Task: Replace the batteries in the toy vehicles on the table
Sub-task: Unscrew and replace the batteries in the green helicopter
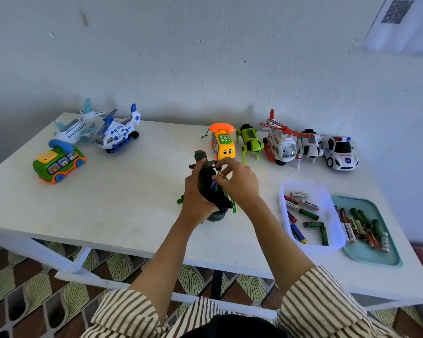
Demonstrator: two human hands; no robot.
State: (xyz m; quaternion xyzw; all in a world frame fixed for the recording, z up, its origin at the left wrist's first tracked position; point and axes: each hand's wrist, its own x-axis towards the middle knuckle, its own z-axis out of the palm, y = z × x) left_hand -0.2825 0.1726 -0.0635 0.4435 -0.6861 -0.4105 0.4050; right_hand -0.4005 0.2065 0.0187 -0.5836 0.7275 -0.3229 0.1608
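- The left hand (195,191) wraps around the body of a dark green toy helicopter (209,191). It holds the toy belly-up just above the middle of the tabletop (144,191), probably so the battery bay faces the person and stays steady.
- The right hand (237,181) pinches a small battery (217,178) between thumb and fingertips, right at the open underside. I cannot tell whether the cell is going in or coming out.
- The toy is dark olive and black. Its tail points away towards the wall, its rounded nose points towards the person, and bright green rotor blades (233,206) poke out beneath it. The hands hide the inside of the bay.
- A clear plastic tub (285,191) of loose batteries sits near the right hand, with a teal tray (366,254) of more batteries just beside it. That likely keeps fresh and spent cells apart, though which holds which is unclear.
- Other toys are split into two groups along the back of the tabletop. A blue-and-white helicopter (117,132) and a green bus phone (59,164) are on the left. A police car (340,152) and a red-and-white helicopter (281,145) are on the right.
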